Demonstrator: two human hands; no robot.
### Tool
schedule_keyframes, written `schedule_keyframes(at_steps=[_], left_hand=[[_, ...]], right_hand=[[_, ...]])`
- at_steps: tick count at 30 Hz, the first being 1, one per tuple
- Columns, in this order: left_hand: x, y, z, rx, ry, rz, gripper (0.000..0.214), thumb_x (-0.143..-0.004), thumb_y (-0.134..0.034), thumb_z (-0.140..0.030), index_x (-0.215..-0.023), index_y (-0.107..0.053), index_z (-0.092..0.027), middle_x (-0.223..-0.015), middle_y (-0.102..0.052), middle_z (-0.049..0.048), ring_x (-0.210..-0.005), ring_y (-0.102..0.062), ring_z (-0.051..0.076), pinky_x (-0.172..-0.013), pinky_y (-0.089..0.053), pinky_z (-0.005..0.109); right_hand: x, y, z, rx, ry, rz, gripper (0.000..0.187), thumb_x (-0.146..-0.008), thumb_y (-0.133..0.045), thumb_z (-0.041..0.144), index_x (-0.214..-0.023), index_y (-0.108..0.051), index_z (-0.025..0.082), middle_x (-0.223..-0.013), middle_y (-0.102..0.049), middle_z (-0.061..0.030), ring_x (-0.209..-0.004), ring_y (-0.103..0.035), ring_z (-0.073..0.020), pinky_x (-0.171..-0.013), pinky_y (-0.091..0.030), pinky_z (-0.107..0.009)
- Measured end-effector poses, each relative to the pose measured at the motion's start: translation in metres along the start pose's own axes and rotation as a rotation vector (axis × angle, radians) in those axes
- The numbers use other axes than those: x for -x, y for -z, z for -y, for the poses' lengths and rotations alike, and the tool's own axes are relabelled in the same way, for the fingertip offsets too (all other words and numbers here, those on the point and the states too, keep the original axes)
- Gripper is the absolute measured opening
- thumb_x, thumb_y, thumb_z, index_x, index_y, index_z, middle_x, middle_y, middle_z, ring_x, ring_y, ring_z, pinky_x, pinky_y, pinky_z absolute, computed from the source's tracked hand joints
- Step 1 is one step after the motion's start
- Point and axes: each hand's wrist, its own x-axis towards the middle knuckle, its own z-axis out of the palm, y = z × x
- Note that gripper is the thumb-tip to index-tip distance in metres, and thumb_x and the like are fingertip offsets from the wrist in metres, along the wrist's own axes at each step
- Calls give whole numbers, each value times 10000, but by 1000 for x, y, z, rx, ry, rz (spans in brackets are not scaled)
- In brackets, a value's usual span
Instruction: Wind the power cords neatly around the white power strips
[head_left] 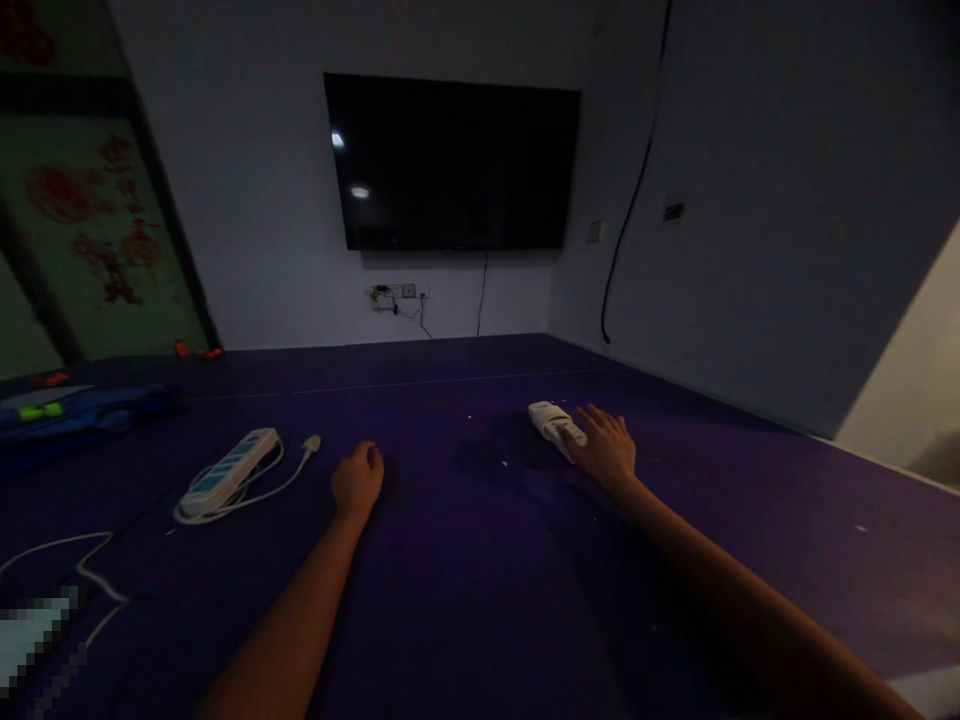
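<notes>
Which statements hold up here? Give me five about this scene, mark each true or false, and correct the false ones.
1. The right hand touches the white object. True.
2. The plug lies between the power strip and the left hand. True.
3. The left hand is spread flat. False: it is curled.
4. The television hangs on the wall. True.
5. The power strip lies right of the right hand. False: it lies left of the left hand.
</notes>
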Motion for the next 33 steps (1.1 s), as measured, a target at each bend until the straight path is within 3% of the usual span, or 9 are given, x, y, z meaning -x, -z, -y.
schedule_keyframes(at_steps=[4,8,11,15,20,23,27,30,33], left_hand=[[-1,-1,1,-5,9,19,357,-906,-406,-305,-1130,-651,-175,-881,-729,125,-845,-687,252,-701,-453,304],[-1,-1,1,8,21,27,373,-919,-386,-321,-1135,-646,-164,-899,-729,130,-858,-690,248,-692,-447,292],[-1,0,2,21,21,24,369,-921,-386,-321,-1137,-644,-169,-893,-731,122,-852,-691,247,-684,-445,293],[-1,0,3,33,20,4,345,-913,-407,-306,-1123,-647,-176,-870,-732,109,-846,-691,240,-686,-445,293],[-1,-3,1,47,34,-36,337,-901,-414,-288,-1120,-644,-173,-864,-726,98,-846,-681,237,-720,-461,306],[-10,13,2,43,61,-92,357,-883,-421,-277,-1150,-624,-154,-990,-705,126,-989,-638,262,-839,-458,351],[-35,64,24,-25,252,-306,480,-814,-515,-335,-1240,-549,-117,-1336,-503,214,-1303,-382,383,-990,-351,539],[-51,99,60,-65,484,-226,708,-741,-605,-483,-1283,-478,-46,-1472,-282,295,-1401,-135,455,-1019,-226,658],[-60,109,97,-137,694,-115,809,-689,-655,-493,-1310,-418,-32,-1496,-211,326,-1401,-39,494,-935,-231,749]], right_hand=[[-38,26,26,-224,-145,-237,455,-885,-453,432,-1181,-631,136,-1274,-593,-174,-1180,-539,-305,-1026,-341,-515],[-81,68,75,-660,-323,-362,423,-845,-495,423,-1040,-688,101,-1109,-675,-178,-1076,-601,-306,-940,-427,-449],[-96,95,115,-1219,-539,-304,384,-863,-460,424,-901,-691,120,-916,-713,-127,-843,-670,-231,-726,-512,-341],[-87,115,157,-1692,-546,17,325,-906,-433,360,-882,-674,142,-838,-727,-95,-688,-665,-146,-615,-503,-250],[-75,119,179,-1597,-490,363,307,-926,-460,316,-892,-682,106,-702,-716,-93,-507,-595,-112,-498,-447,-220],[-74,123,178,-1531,-452,444,297,-928,-483,314,-902,-681,95,-676,-709,-86,-479,-581,-102,-480,-437,-212],[-73,138,167,-1503,-392,378,311,-935,-480,329,-909,-684,95,-694,-713,-86,-502,-594,-96,-483,-441,-200],[-72,153,154,-1494,-349,272,332,-935,-474,354,-925,-689,101,-708,-717,-88,-518,-601,-95,-492,-451,-197],[-71,164,141,-1476,-336,185,348,-929,-477,379,-932,-691,105,-693,-712,-83,-505,-594,-93,-478,-449,-191]])
